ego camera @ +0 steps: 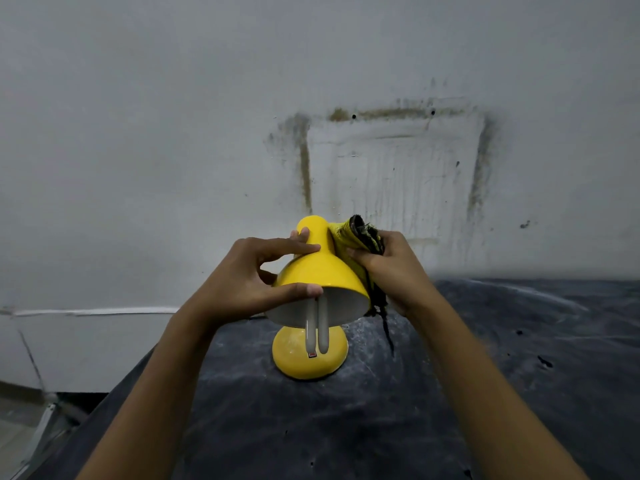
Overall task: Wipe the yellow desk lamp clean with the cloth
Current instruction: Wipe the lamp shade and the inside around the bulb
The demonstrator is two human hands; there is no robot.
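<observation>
Left hand [239, 275] grips lamp [322, 271] rim, right hand [394, 268] cloth [343, 233]

Both bare forearms reach in from 7 and 5 o'clock. The left hand [242, 278] grips the lamp [322, 271], thumb on the rim and fingers across the neck. At its 3 o'clock, the right hand [394, 268] clutches the cloth [343, 233].

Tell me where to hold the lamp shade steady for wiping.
Grip the shade from the left: thumb on the open rim, fingers on the narrow neck, as the left hand does. The flared cone gives two stops there, and the cloth in the right hand covers the right side.
</observation>
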